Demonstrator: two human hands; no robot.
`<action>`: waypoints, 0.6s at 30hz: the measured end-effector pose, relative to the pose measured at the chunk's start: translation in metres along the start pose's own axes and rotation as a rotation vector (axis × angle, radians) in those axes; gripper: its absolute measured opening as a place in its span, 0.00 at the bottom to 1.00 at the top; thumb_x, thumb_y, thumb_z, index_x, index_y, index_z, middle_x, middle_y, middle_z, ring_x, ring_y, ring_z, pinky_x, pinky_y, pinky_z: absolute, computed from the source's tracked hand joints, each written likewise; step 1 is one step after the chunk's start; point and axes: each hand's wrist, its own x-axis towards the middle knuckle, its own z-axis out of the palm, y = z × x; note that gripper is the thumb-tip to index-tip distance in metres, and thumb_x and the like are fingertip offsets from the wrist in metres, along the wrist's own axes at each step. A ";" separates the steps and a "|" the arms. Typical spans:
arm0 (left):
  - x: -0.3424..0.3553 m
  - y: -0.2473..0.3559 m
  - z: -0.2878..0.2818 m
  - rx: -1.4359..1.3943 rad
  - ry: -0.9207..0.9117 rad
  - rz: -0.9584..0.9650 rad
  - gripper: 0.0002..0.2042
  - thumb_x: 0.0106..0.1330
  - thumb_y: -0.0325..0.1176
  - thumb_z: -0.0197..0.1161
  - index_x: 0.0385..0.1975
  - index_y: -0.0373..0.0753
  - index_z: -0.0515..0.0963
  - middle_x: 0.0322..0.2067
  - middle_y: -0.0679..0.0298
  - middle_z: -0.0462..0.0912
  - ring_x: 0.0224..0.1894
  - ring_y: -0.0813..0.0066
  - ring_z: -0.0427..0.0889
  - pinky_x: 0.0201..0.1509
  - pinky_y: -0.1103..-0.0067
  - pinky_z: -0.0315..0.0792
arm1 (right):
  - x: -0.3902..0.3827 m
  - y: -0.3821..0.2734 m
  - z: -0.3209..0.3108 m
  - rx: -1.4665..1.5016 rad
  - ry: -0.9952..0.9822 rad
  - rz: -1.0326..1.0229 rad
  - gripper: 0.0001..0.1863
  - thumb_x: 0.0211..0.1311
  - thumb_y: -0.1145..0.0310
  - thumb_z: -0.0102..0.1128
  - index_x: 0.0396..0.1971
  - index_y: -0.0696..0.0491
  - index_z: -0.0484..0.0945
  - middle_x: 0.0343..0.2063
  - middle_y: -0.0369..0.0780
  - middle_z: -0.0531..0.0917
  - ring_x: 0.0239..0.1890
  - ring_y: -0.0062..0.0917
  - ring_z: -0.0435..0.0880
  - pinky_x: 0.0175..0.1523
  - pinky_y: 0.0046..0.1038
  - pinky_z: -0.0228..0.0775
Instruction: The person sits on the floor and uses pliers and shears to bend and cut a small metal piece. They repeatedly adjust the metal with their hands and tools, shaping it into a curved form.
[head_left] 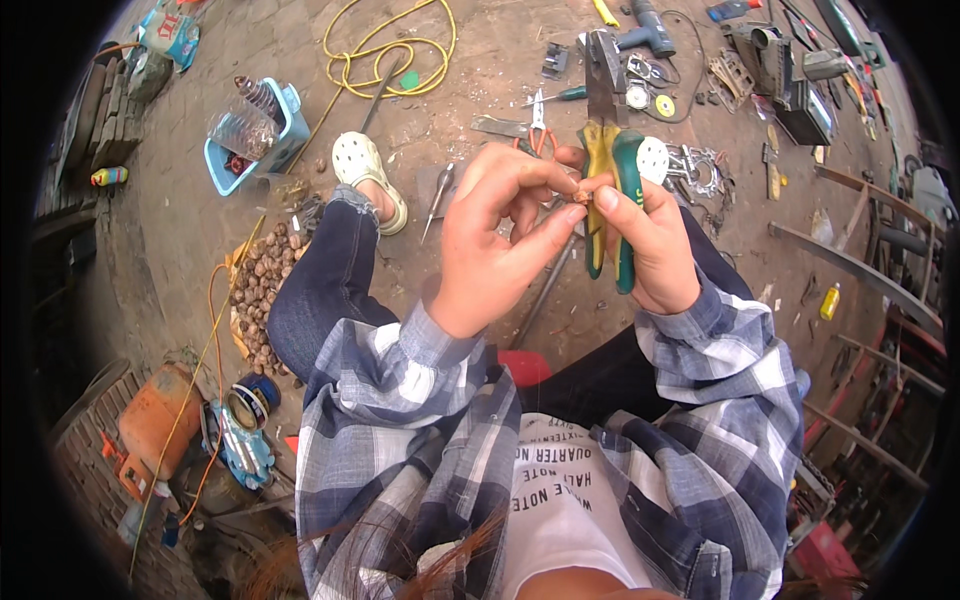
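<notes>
Left hand pinches brown piece; right hand holds pliers.

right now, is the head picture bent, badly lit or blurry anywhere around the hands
Head view: the rim is black and the metal frame at right looks bowed; head view: light is soft, the white shirt among the brightest areas; head view: left hand and right hand look fairly sharp, the small brown piece too small for detail.

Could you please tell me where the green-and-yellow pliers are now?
In the head view, these pliers are in the upper half, right of centre, held upright in the right hand, beside the left hand.
</notes>
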 end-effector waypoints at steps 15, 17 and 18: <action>0.002 0.004 0.000 0.184 -0.012 0.124 0.10 0.51 0.16 0.66 0.33 0.31 0.77 0.36 0.59 0.76 0.36 0.76 0.79 0.35 0.82 0.75 | 0.005 -0.002 -0.002 -0.582 0.080 -0.342 0.07 0.55 0.75 0.62 0.33 0.61 0.81 0.47 0.45 0.77 0.49 0.28 0.76 0.55 0.27 0.66; 0.003 0.004 -0.002 0.227 -0.027 0.164 0.10 0.51 0.16 0.66 0.32 0.31 0.78 0.34 0.59 0.78 0.36 0.74 0.79 0.35 0.81 0.75 | 0.006 -0.002 -0.003 -0.626 0.066 -0.387 0.07 0.55 0.76 0.61 0.32 0.62 0.81 0.47 0.46 0.78 0.49 0.28 0.77 0.54 0.27 0.66; 0.004 0.003 -0.004 0.253 -0.042 0.193 0.09 0.50 0.16 0.66 0.32 0.31 0.78 0.33 0.59 0.78 0.35 0.73 0.79 0.35 0.80 0.75 | 0.006 -0.002 -0.003 -0.636 0.071 -0.396 0.07 0.54 0.76 0.61 0.32 0.62 0.81 0.46 0.46 0.78 0.48 0.29 0.77 0.54 0.27 0.67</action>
